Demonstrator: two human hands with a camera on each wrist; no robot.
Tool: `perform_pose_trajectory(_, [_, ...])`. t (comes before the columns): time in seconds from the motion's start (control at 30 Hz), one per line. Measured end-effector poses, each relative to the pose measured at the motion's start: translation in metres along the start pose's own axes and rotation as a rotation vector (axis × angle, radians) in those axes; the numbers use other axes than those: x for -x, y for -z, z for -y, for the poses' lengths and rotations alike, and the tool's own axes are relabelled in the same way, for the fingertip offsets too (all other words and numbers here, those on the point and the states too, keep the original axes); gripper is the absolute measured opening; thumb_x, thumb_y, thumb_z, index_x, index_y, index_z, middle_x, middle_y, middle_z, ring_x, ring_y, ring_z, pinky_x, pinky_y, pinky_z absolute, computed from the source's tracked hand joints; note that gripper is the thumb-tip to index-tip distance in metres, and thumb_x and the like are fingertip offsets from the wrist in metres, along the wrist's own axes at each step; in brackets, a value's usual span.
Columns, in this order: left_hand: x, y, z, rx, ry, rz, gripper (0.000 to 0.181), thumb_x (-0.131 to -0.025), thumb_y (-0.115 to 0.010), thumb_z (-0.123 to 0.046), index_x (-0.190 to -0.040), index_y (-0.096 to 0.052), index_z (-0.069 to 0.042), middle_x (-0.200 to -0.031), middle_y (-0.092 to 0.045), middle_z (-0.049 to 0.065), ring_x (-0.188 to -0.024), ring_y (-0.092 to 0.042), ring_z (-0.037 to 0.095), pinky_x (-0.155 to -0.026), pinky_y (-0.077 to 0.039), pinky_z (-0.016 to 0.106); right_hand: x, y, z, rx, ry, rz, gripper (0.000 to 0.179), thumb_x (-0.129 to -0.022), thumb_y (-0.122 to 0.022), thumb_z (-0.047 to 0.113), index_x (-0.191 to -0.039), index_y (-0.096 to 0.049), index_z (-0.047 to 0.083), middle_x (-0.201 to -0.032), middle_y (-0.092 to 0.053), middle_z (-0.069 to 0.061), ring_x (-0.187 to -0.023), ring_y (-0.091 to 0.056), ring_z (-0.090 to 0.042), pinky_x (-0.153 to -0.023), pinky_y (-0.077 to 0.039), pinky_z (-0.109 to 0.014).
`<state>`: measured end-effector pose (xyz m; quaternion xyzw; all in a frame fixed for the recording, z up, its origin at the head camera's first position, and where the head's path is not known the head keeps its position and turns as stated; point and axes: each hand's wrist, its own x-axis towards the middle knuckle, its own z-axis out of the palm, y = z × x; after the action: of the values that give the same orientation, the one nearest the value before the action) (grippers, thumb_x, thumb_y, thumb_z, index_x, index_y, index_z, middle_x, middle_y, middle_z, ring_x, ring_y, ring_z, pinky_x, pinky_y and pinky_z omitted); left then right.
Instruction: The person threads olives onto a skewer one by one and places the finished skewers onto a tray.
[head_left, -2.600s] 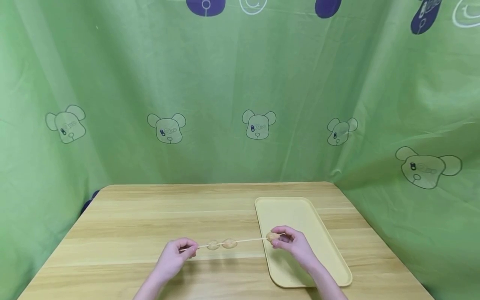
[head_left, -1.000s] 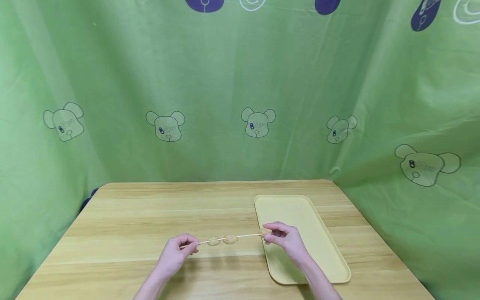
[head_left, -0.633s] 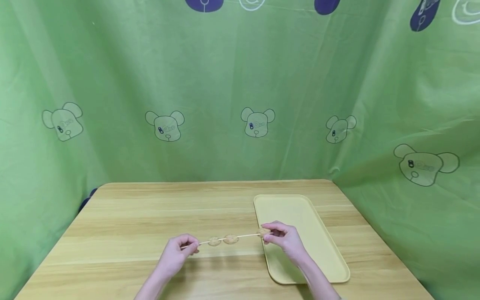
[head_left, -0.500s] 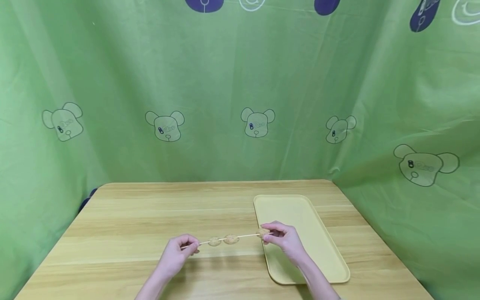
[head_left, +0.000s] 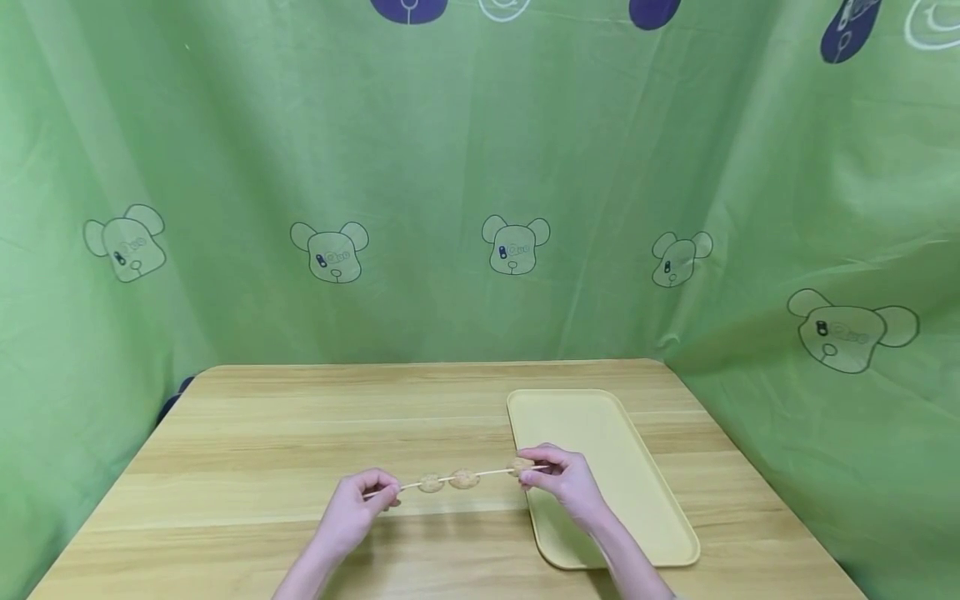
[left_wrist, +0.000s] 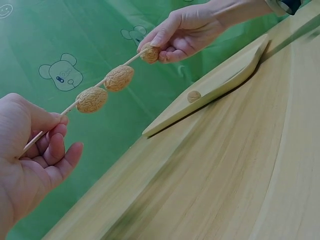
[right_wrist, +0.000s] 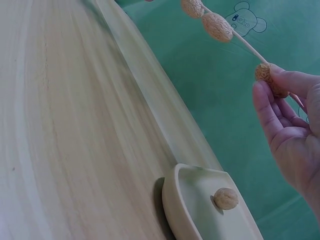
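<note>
My left hand [head_left: 354,508] pinches a thin wooden skewer [head_left: 492,472] near its left end, above the table. Two wrinkled tan balls, walnut-like in texture, are threaded on it side by side: a smaller-looking one [head_left: 431,483] near the left fingers and another one [head_left: 465,478] just beyond. Toward the far end, my right hand [head_left: 568,483] pinches a third ball [right_wrist: 264,73] between thumb and fingers. The skewer's tip sticks out past that ball toward the right palm. A stretch of bare stick separates it from the other two.
A shallow cream tray [head_left: 577,421] lies on the right of the wooden table [head_left: 300,433], partly under the right hand. One loose ball [right_wrist: 226,198] sits in it, hidden in the head view. A green curtain [head_left: 420,167] surrounds the table.
The right hand has moved left with the third ball, which has slid along the skewer toward the other two. More of the skewer's tip shows behind it. The left hand keeps its pinch.
</note>
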<state>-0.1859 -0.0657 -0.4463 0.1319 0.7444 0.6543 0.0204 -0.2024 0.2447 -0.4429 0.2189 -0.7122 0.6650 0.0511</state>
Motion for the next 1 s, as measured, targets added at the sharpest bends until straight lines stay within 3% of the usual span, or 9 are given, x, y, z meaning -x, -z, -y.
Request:
perform_pose_trajectory(0.57, [0.0013,-0.0017,0.0025,-0.002,-0.022,0.009,0.014,-0.086,-0.058,0.001,-0.09,-0.059,0.014,-0.084,-0.061,0.02,-0.072,-0.059,0.011,-0.072,-0.05,0.023,-0.0005,-0.006,-0.004,-0.045,-0.004,0.036,0.039,-0.077,-0.067,-0.006,-0.105,-0.05,-0.026,-0.087,-0.063,0.003,-0.071,-0.064,-0.011,-0.068,-0.055,-0.026])
perform_pose_trajectory(0.77, [0.0005,-0.002,0.0039,-0.004,-0.034,0.014,0.015,-0.086,-0.058,0.0,-0.091,-0.059,0.015,-0.082,-0.061,0.015,-0.072,-0.059,0.011,-0.072,-0.05,0.023,-0.0009,-0.0078,-0.0037,-0.047,-0.002,0.048,0.04,-0.077,-0.068,-0.005,-0.105,-0.049,-0.027,-0.088,-0.063,0.005,-0.071,-0.064,-0.01,-0.068,-0.055,-0.026])
perform_pose_trajectory(1.0, [-0.0013,-0.0009,0.0058,0.029,-0.014,0.028,0.016,-0.087,-0.058,0.0,-0.092,-0.058,0.016,-0.085,-0.061,0.017,-0.073,-0.059,0.013,-0.073,-0.051,0.024,-0.0014,-0.0089,-0.0028,-0.047,-0.032,0.055,0.042,-0.076,-0.068,-0.005,-0.106,-0.049,-0.027,-0.088,-0.063,0.004,-0.072,-0.064,-0.01,-0.068,-0.055,-0.025])
